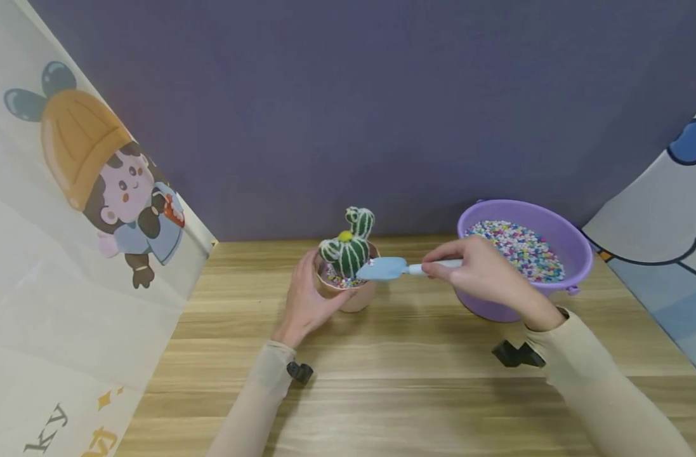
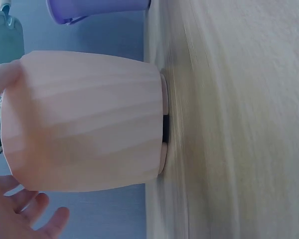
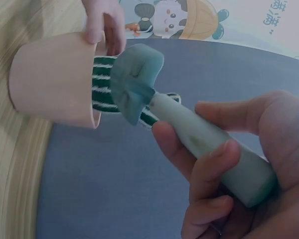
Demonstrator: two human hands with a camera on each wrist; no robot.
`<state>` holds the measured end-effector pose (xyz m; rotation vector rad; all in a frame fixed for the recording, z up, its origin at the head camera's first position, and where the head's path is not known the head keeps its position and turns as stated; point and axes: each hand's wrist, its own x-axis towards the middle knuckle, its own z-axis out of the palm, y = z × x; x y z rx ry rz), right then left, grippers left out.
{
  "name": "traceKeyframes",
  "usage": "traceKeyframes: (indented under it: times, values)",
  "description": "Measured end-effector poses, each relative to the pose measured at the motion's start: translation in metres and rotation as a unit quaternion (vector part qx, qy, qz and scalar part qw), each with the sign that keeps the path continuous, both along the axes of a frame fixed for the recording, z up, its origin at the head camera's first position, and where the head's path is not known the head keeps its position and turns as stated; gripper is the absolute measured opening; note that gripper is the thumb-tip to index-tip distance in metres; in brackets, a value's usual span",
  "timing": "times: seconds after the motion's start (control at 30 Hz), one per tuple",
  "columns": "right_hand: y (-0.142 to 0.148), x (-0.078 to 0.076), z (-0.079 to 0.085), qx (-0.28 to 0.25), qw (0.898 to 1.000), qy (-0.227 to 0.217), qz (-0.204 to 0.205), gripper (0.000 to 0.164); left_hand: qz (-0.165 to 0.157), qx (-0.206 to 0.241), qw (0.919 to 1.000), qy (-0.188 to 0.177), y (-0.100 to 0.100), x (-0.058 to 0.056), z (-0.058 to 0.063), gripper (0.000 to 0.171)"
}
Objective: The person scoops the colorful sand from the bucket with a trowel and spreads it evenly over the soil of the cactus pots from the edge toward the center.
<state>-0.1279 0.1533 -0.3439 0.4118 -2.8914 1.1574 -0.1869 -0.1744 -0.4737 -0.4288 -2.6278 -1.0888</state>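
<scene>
A pink flowerpot (image 1: 357, 302) stands on the wooden table, holding a green knitted cactus (image 1: 353, 257) with white stripes and a yellow flower. Colourful small beads (image 1: 339, 279) lie round the cactus base. My left hand (image 1: 309, 299) grips the pot near its rim, thumb in front and fingers at the far left side. Between thumb and fingers of my right hand (image 1: 487, 271) is the pale handle of a light-blue toy shovel (image 1: 384, 269). The blade reaches over the pot's right rim, its tip beside the cactus; a few beads show at its upper edge.
To the right stands a purple bucket (image 1: 578, 254) with many multicoloured beads (image 1: 527, 251) inside, partly behind my right hand. A dark blue-grey panel (image 1: 348, 114) rises at the table's back edge. White printed panels (image 1: 56, 254) flank both sides.
</scene>
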Motion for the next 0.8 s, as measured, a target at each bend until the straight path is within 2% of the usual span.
traceKeyframes:
  times: [0.1,0.2,0.33,0.43,0.5,0.6,0.8]
  values:
    - [0.006,0.001,-0.003,0.002,1.0,0.01,0.003,0.02,0.0,0.023,0.9994,0.025,0.001,0.001,0.001,0.107]
    - [0.012,0.003,-0.007,0.004,1.0,0.024,0.004,0.018,0.001,0.061,0.9956,0.072,0.004,0.002,0.002,0.102]
    - [0.023,0.007,-0.008,0.003,0.999,0.042,-0.003,0.017,0.008,0.11,0.9816,0.156,0.007,0.004,0.003,0.092]
    - [0.026,0.008,-0.007,0.001,0.999,0.053,-0.005,0.016,0.014,0.125,0.9733,0.192,0.008,0.005,0.007,0.087]
    - [0.023,0.006,-0.006,0.004,0.999,0.053,-0.001,0.017,0.017,0.126,0.9731,0.192,0.007,0.005,0.008,0.087]
    - [0.013,0.001,0.0,0.023,0.999,0.044,0.015,0.019,0.014,0.12,0.9779,0.171,0.006,0.004,0.006,0.091]
    - [-0.007,-0.019,0.022,0.068,0.996,-0.004,0.058,0.021,-0.003,0.086,0.9919,0.093,0.009,0.001,-0.006,0.099]
